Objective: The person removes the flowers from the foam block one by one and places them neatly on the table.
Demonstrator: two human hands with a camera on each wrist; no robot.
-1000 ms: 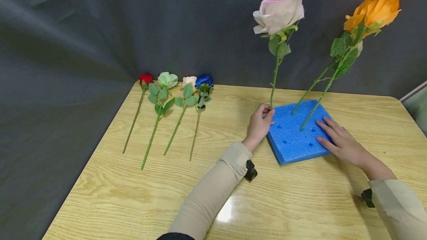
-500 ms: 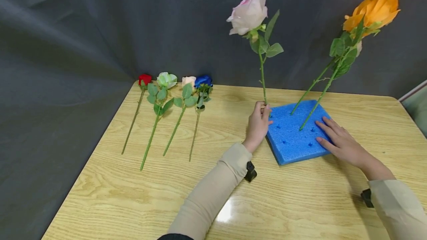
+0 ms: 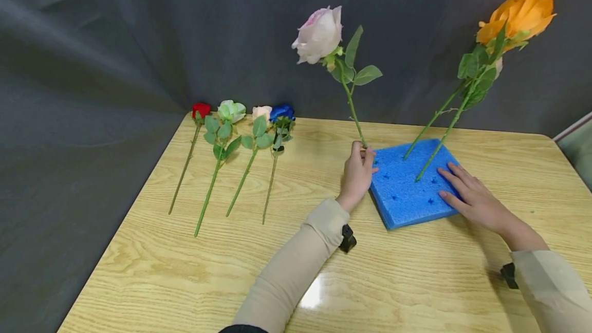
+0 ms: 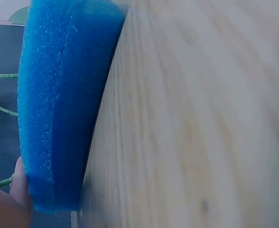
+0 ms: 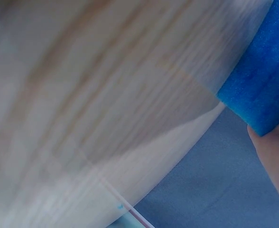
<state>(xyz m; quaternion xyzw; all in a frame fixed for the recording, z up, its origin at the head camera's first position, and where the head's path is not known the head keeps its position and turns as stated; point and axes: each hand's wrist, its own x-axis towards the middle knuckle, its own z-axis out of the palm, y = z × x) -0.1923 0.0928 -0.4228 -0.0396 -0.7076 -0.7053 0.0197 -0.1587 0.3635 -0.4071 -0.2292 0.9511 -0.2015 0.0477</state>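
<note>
In the head view my left hand (image 3: 358,173) pinches the lower stem of a pale pink rose (image 3: 320,36) at the far left corner of a blue foam block (image 3: 411,204). The rose leans to the left; its stem's lower end is hidden by my fingers. My right hand (image 3: 478,202) rests with spread fingers on the block's right edge. An orange flower (image 3: 520,19) and a second stem stand in the block, tilted right; the second bloom is mostly hidden. In the left wrist view, a thumb (image 4: 20,183) and a bit of green stem show beside the foam.
On the table's left lie a red rose (image 3: 201,110), a pale green rose (image 3: 232,111), a cream rose (image 3: 262,112) and a blue rose (image 3: 282,112), stems toward me. Several small holes mark the foam's top. A dark cloth (image 3: 139,40) hangs behind the table (image 3: 185,281).
The pale pink rose has tipped to the left and its bloom has turned and lowered. My left hand has shifted slightly left. My right hand has stayed in place.
</note>
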